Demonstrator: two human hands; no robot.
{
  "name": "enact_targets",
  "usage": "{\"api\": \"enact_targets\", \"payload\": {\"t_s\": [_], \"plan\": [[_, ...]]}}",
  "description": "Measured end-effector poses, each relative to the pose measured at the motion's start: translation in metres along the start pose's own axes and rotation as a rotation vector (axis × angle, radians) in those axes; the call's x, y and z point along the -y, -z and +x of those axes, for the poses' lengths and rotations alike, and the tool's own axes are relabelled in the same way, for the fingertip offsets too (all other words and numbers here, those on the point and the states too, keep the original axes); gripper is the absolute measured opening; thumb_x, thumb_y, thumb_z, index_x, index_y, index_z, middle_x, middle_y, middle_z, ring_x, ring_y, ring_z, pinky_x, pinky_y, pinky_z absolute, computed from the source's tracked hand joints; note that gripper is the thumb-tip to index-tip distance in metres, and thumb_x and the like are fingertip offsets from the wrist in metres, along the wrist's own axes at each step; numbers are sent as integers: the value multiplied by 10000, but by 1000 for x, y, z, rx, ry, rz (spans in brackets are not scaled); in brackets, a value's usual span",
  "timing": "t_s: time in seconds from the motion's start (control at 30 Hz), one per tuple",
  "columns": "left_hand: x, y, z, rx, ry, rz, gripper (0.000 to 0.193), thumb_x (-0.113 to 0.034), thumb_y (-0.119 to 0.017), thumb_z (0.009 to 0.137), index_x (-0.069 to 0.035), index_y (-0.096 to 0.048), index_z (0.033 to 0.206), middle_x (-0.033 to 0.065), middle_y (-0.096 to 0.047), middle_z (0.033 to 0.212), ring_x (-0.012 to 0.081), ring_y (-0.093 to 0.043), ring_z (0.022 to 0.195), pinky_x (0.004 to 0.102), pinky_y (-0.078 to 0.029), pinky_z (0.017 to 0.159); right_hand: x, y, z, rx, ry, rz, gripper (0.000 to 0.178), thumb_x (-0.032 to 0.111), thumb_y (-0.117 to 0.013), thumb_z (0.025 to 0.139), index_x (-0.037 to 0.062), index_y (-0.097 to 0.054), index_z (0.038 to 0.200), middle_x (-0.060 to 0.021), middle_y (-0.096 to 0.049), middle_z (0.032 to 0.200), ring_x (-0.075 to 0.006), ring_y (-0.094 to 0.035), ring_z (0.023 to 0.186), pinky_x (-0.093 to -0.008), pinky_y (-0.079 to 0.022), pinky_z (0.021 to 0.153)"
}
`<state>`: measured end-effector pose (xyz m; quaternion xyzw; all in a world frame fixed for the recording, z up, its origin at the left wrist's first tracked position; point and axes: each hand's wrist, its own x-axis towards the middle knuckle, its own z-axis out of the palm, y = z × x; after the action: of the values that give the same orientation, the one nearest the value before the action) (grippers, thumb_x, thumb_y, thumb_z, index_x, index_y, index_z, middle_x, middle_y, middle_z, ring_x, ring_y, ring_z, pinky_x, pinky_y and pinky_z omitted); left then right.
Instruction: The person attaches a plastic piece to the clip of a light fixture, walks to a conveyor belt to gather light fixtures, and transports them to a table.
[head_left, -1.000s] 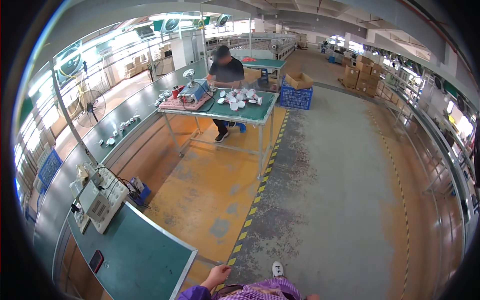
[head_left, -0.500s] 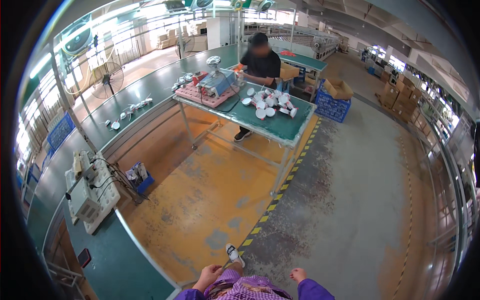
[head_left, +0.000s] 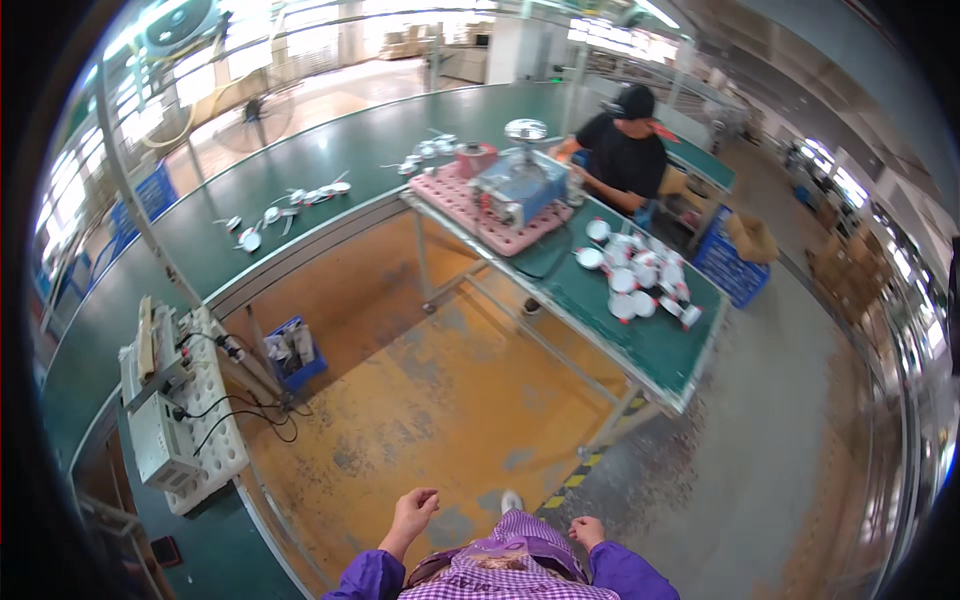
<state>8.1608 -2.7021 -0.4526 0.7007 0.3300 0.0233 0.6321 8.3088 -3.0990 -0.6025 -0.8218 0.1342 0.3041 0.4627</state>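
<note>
My left hand (head_left: 413,512) hangs in front of me over the floor, its fingers curled together with nothing to be seen in them. My right hand (head_left: 587,531) is on the other side of my purple checked apron (head_left: 505,560), loosely closed and holding nothing visible. Neither hand touches anything. Ahead stands a green-topped workbench (head_left: 570,300) carrying a pile of round white parts (head_left: 640,280) with red bits. A blue machine (head_left: 515,190) sits there on a pink perforated board (head_left: 440,200).
A co-worker (head_left: 625,150) in black is behind that bench. To my left, a green bench (head_left: 240,540) holds a grey device (head_left: 165,440) on white foam and a phone (head_left: 165,551). A long curved belt (head_left: 370,150) bears small white parts. Blue crates (head_left: 735,265) stand on the floor.
I have stepped forward and the bench with the white parts is closer, shifted right in view. My left hand has risen away from the apron. The co-worker's head is turned more to the side.
</note>
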Motion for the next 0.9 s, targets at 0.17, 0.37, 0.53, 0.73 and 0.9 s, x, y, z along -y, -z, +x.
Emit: {"api": "enact_targets", "payload": {"t_s": [0.17,0.37,0.53,0.73,0.9], "plan": [[-13,37,98,-66,63,-83,297,-147,-597,902,55,-589,1120,114,-674,946,167,-661,829,284,-524,742,100,-73,113,160,36,-190,188,148,-589,859,-8,-677,918,-94,-682,748,-150,-650,641,-280,-499,566],[-41,125,212,-399,84,-202,284,-176,-626,872,29,-628,1068,105,-689,906,152,-658,789,289,-525,724,292,-171,233,328,435,-490,202,157,-602,858,-19,-676,924,-95,-682,754,-149,-647,657,-289,-502,591],[-80,209,283,-711,66,-36,293,-203,-649,849,4,-642,1056,101,-690,884,155,-655,799,297,-522,729,465,-269,296,518,352,-254,162,92,-565,854,-17,-665,919,-86,-666,725,-142,-630,631,-280,-507,600],[-70,336,408,-987,22,-209,265,-215,-643,860,14,-655,994,87,-686,830,130,-633,762,271,-501,695,632,-419,288,626,741,-393,155,79,-575,875,-27,-643,965,-84,-668,767,-132,-635,671,-268,-514,620],[-84,500,528,-947,30,-454,251,-255,-568,931,-24,-659,969,3,-638,799,66,-542,674,221,-432,584,744,-535,258,613,991,-577,160,124,-604,840,29,-655,958,-132,-659,822,-233,-644,767,-334,-501,695]]}}
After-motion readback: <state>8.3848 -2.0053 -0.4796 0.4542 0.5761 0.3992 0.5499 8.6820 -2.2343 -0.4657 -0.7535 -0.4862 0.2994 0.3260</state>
